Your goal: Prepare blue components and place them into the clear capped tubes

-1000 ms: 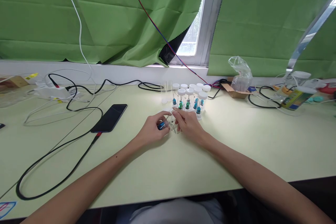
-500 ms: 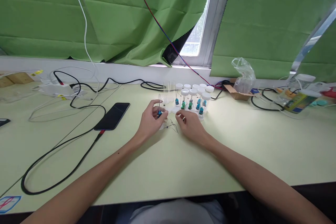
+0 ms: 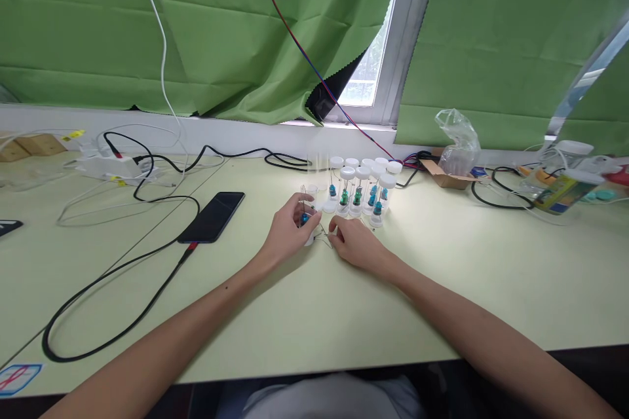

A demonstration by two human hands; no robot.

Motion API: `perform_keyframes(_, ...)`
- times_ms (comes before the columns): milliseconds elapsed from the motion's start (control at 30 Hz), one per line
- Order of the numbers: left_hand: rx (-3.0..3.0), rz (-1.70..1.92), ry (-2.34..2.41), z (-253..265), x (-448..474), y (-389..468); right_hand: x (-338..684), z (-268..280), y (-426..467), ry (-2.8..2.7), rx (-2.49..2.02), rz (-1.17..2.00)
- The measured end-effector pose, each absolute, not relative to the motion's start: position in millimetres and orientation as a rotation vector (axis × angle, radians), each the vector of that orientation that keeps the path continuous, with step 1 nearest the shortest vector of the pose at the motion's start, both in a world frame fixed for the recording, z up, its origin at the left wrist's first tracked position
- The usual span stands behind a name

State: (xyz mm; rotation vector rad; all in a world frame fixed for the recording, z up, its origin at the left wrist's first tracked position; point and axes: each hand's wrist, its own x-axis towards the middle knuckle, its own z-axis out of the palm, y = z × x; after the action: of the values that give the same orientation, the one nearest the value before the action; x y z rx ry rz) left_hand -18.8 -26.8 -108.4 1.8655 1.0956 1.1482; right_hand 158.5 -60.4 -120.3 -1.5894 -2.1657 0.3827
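My left hand (image 3: 289, 230) is curled around a small blue part with thin upright wires (image 3: 304, 217), which sits on a white round base partly hidden by the fingers. My right hand (image 3: 358, 242) has thumb and forefinger pressed together beside several thin wire-leaded pieces (image 3: 323, 236) lying between the hands; what the fingertips hold, if anything, is too small to make out. Just behind stand several clear tubes with white caps (image 3: 346, 173), containing blue or green parts with wires. Uncapped clear tubes (image 3: 317, 167) stand behind my left hand.
A black phone (image 3: 212, 217) with a plugged-in black cable (image 3: 73, 359) lies to the left. White adapters and cords (image 3: 111, 167) lie further back. At the right are a small cardboard box (image 3: 445, 175) with a plastic bag, and a yellow-labelled container (image 3: 565, 193).
My right hand has shifted slightly down and toward me, its fingertips nearer the wire pieces. My left hand has moved a little right and down, still around the blue part.
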Motion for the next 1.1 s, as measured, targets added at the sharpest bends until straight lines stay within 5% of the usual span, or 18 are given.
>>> perform_keyframes(1100,1.9,1.14,1.111,-108.2,-17.2,-28.2,159.3,-113.4,-65.2,-2.308,-1.582,0.351)
